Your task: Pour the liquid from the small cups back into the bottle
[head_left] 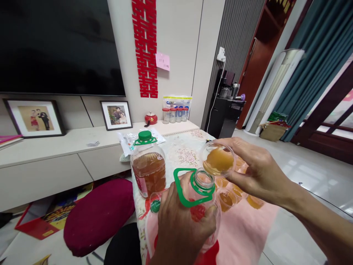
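Observation:
My left hand (pixel 182 221) is wrapped round the shoulder of a clear plastic jug (pixel 202 184) with an open mouth and a green ring handle. My right hand (pixel 256 173) holds a small clear cup of amber liquid (pixel 217 160), tilted with its rim just above the jug's mouth. Several more small cups of amber liquid (pixel 228 198) stand on the table behind the jug. To the left stands a second jug (pixel 149 169), green-capped and about half full of amber liquid.
The table (pixel 187 152) has a floral cloth and a pink cover. A low white cabinet (pixel 55 154) holds framed photos, a red pot (pixel 151 118) and jars. A maroon cushion (pixel 99 215) lies on the floor at left.

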